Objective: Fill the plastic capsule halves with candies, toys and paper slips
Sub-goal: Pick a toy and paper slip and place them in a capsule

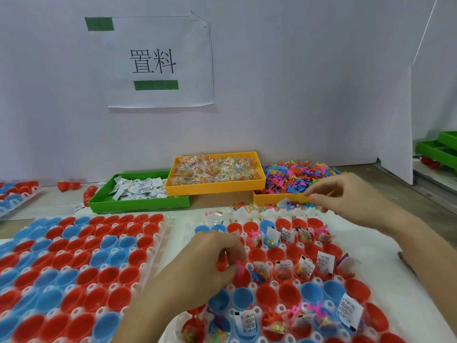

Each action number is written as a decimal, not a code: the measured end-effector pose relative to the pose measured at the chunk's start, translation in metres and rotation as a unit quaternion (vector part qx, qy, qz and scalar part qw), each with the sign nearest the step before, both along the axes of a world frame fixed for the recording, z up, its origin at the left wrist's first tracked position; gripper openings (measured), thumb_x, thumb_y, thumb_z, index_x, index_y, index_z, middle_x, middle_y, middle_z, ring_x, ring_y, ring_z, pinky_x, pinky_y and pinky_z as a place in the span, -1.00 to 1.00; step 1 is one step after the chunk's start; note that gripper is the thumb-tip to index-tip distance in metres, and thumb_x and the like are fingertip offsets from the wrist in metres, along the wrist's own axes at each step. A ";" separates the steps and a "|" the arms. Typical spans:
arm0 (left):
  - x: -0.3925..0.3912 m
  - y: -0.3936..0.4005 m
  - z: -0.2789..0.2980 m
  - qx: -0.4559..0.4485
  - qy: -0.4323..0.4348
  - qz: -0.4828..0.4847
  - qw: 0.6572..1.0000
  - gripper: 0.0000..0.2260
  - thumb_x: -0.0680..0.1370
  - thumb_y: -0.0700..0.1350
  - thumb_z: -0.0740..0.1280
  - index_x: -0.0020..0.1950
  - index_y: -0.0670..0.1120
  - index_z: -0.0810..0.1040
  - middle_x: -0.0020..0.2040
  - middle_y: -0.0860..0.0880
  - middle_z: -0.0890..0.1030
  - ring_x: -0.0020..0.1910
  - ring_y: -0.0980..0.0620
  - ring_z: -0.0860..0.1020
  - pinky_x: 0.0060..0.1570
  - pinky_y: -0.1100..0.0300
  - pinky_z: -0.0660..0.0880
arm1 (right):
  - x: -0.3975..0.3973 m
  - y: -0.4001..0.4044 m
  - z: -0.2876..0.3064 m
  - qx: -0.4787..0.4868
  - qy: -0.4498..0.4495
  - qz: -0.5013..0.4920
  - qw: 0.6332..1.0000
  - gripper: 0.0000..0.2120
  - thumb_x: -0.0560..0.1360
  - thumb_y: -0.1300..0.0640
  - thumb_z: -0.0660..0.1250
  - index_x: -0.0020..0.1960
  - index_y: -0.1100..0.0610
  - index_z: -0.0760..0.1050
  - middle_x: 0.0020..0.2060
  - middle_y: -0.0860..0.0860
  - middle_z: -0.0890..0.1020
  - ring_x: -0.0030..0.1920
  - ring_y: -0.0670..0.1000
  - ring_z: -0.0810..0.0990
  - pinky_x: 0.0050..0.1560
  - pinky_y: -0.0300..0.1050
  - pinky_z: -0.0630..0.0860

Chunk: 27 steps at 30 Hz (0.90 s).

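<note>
- our left hand [217, 258] has its fingers curled, pinching a pink toy [239, 268] at the mouth of a red capsule half [241, 278] in the right-hand rack [385, 243]; a blue toy [253, 273] lies just beside it.
- our right hand [346, 196] hovers at the near edge of the toy tray [277, 198], thumb and forefinger drawn together; we cannot tell whether they hold anything, as the tips are blurred.
- the step in hand looks like dropping one toy into each half. to do it well, we should lower the toy fully inside the cup before letting go, so it does not perch on the rim or catch on the neighbouring candy packet [261, 269].
- in that rack many halves already hold a candy packet, a toy and a paper slip [322, 262]; several red and blue halves nearer us and in the back row look bare, so we judge the rack partly done.
- the left-hand rack [153, 243] of red and blue halves looks unfilled.
- behind stand the supplies: a green tray [138, 206] of paper slips, a yellow tray [215, 188] of candy packets resting on its neighbours, and the toy tray heaped with coloured toys [296, 175].
- loose packets and toys lie between trays and rack; we should keep them out of the cups.
</note>
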<state>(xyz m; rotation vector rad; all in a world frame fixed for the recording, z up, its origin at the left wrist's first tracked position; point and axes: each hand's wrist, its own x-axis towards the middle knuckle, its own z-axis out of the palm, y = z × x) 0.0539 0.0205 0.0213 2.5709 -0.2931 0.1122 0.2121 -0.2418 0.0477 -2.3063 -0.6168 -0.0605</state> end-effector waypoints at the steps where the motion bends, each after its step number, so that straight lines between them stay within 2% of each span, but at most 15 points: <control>1: 0.001 0.000 -0.001 0.003 0.000 0.000 1.000 -0.78 0.53 -0.14 0.41 -0.13 0.20 0.54 -0.16 0.19 0.58 -0.10 0.23 0.47 -0.14 0.38 0.42 | 0.002 0.008 0.007 -0.043 0.000 0.019 0.999 -0.88 0.55 0.09 0.41 -0.10 -0.10 0.67 -0.26 -0.20 0.68 -0.25 -0.26 0.63 -0.26 -0.36 0.44; 3: 0.001 0.000 -0.002 0.003 -0.002 0.001 1.000 -0.77 0.52 -0.16 0.41 -0.14 0.20 0.53 -0.15 0.18 0.58 -0.12 0.22 0.47 -0.17 0.38 0.42 | 0.008 0.027 0.016 -0.120 -0.003 0.049 0.992 -0.88 0.56 0.07 0.40 -0.12 -0.08 0.68 -0.26 -0.21 0.67 -0.24 -0.28 0.61 -0.22 -0.32 0.45; 6: 0.001 -0.001 -0.002 -0.004 -0.006 -0.003 1.000 -0.75 0.51 -0.19 0.40 -0.16 0.19 0.52 -0.17 0.16 0.59 -0.14 0.21 0.48 -0.20 0.39 0.41 | 0.021 0.059 0.020 -0.198 -0.012 0.064 0.978 -0.84 0.57 0.13 0.36 -0.06 0.07 0.73 -0.21 -0.15 0.69 -0.19 -0.17 0.64 -0.14 -0.23 0.56; 9: 0.001 -0.001 -0.001 -0.005 -0.007 -0.006 1.000 -0.74 0.52 -0.19 0.39 -0.17 0.20 0.51 -0.17 0.15 0.59 -0.15 0.20 0.48 -0.20 0.37 0.41 | 0.032 0.088 0.016 -0.254 -0.014 0.072 0.964 -0.81 0.56 0.14 0.34 -0.04 0.16 0.72 -0.21 -0.05 0.70 -0.25 -0.09 0.62 -0.22 -0.17 0.57; 11: 0.001 -0.001 -0.001 -0.008 -0.003 -0.005 1.000 -0.74 0.51 -0.18 0.40 -0.17 0.20 0.49 -0.17 0.16 0.57 -0.17 0.20 0.48 -0.21 0.36 0.41 | 0.039 0.102 0.012 -0.278 -0.009 0.075 0.957 -0.82 0.56 0.12 0.34 0.00 0.16 0.71 -0.17 -0.01 0.71 -0.21 -0.06 0.63 -0.20 -0.17 0.54; 14: 0.001 0.000 -0.001 -0.016 0.000 -0.006 1.000 -0.70 0.50 -0.19 0.40 -0.22 0.22 0.46 -0.19 0.16 0.56 -0.22 0.20 0.47 -0.24 0.36 0.41 | 0.046 0.116 0.007 -0.300 -0.013 0.090 0.950 -0.82 0.56 0.11 0.35 0.09 0.09 0.69 0.01 -0.02 0.68 -0.05 0.01 0.64 -0.02 -0.10 0.60; 16: 0.002 0.001 -0.001 -0.017 0.001 -0.006 1.000 -0.67 0.50 -0.19 0.40 -0.24 0.24 0.44 -0.19 0.15 0.56 -0.22 0.21 0.47 -0.26 0.37 0.39 | 0.047 0.122 0.005 -0.315 -0.021 0.105 0.943 -0.80 0.57 0.10 0.35 0.15 0.01 0.66 0.08 -0.05 0.57 -0.02 0.00 0.60 0.03 -0.07 0.59; 19: 0.001 0.001 -0.001 -0.016 0.004 -0.006 1.000 -0.69 0.51 -0.18 0.40 -0.22 0.24 0.44 -0.18 0.16 0.55 -0.21 0.22 0.46 -0.24 0.39 0.38 | 0.049 0.131 0.002 -0.362 -0.036 0.119 0.924 -0.76 0.58 0.09 0.34 0.23 -0.03 0.61 0.13 -0.02 0.57 0.03 0.03 0.61 0.08 -0.03 0.60; 21: 0.001 0.000 0.000 -0.021 0.005 -0.008 1.000 -0.71 0.52 -0.18 0.40 -0.19 0.23 0.45 -0.18 0.17 0.54 -0.20 0.22 0.46 -0.24 0.40 0.38 | 0.051 0.134 0.001 -0.382 -0.039 0.125 0.915 -0.76 0.57 0.08 0.37 0.23 -0.01 0.62 0.06 -0.06 0.58 0.00 0.01 0.61 0.03 -0.07 0.60; 25: 0.000 0.000 0.002 -0.024 0.002 -0.012 1.000 -0.74 0.53 -0.16 0.40 -0.15 0.21 0.46 -0.18 0.19 0.53 -0.16 0.25 0.46 -0.22 0.43 0.38 | 0.052 0.137 -0.004 -0.373 -0.039 0.129 0.918 -0.85 0.54 0.07 0.43 0.09 0.03 0.67 -0.23 -0.18 0.51 -0.22 -0.13 0.52 -0.27 -0.27 0.44; 27: 0.000 0.000 0.002 -0.024 0.000 -0.013 1.000 -0.76 0.53 -0.15 0.39 -0.13 0.21 0.46 -0.17 0.20 0.53 -0.15 0.25 0.46 -0.22 0.44 0.37 | 0.053 0.137 -0.005 -0.356 -0.035 0.122 0.926 -0.92 0.53 0.08 0.45 0.01 0.05 0.66 -0.25 -0.14 0.54 -0.24 -0.11 0.55 -0.33 -0.27 0.45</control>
